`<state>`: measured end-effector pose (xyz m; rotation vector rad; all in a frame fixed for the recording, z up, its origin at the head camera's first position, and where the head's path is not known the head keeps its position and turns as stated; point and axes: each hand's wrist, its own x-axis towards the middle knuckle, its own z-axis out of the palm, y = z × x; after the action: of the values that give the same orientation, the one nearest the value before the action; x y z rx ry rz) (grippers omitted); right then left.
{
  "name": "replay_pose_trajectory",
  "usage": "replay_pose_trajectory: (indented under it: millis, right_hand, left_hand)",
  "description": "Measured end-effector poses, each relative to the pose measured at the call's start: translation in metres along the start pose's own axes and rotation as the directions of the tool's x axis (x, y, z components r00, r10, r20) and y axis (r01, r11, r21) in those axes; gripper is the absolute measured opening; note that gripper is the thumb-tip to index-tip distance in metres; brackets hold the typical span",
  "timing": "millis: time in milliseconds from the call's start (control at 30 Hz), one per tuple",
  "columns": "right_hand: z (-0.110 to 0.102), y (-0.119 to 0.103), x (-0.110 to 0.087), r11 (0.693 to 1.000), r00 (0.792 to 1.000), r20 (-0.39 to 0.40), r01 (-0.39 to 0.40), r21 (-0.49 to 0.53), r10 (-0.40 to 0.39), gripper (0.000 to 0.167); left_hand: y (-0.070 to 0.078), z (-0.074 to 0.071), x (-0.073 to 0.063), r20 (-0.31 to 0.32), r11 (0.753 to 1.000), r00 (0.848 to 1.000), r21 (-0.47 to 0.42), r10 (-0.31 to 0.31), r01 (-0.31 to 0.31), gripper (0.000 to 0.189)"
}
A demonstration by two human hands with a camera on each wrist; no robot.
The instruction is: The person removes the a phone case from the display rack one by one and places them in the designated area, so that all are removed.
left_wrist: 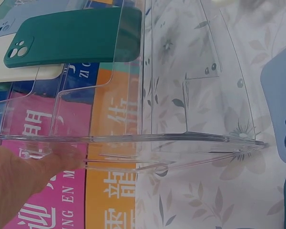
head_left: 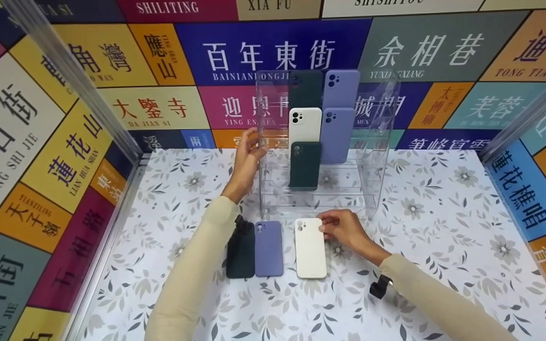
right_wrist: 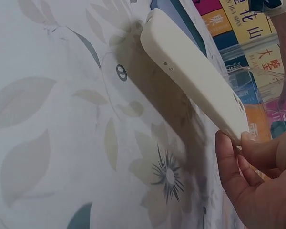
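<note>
My right hand [head_left: 346,230] pinches the top right corner of a white phone case [head_left: 311,248] between thumb and fingers. In the right wrist view the case tilts above the patterned cloth and casts a shadow on it. With my left hand [head_left: 247,163] I grip the left side panel of a clear acrylic display stand [head_left: 273,201]; the left wrist view has the thumb [left_wrist: 43,167] along the panel, most of the hand out of frame. On the stand's tiers a white case [head_left: 305,124] leans behind a dark green case [head_left: 305,166], beside a purple case [head_left: 338,135].
Higher on the stand are another dark green case [head_left: 305,90] and a second purple one [head_left: 341,89]. A black-green case [head_left: 241,251] and a purple case [head_left: 268,248] lie side by side on the flowered cloth [head_left: 424,274]. Colourful lettered panels [head_left: 277,52] enclose the table.
</note>
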<state>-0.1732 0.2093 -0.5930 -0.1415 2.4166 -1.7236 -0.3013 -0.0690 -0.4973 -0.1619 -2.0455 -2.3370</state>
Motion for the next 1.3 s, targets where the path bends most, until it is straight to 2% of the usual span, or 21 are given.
replay_pose_trajectory:
  millis: [333,700,967,1300]
  right_hand:
    - [0.02,0.009,0.005,0.998,0.999,0.01,-0.041,0.047,0.04,0.027]
    - [0.031,0.009,0.01,0.999,1.0,0.009,-0.028,0.026,0.028,0.028]
    - [0.036,0.002,0.01,0.996,0.998,0.024,0.055,-0.076,-0.053,0.027]
    - [0.041,0.001,0.003,0.986,0.997,-0.011,0.072,-0.15,-0.075,0.029]
  left_hand:
    - [-0.002,0.0,0.0,0.003,1.0,1.0,-0.005,-0.01,0.01,0.059]
    - [-0.001,0.0,0.001,0.001,1.0,1.0,-0.002,-0.003,0.003,0.059]
    - [0.0,-0.003,-0.001,0.002,1.0,1.0,-0.016,-0.012,0.012,0.059]
    - [-0.001,0.0,0.0,0.003,1.0,1.0,-0.029,0.003,-0.003,0.059]
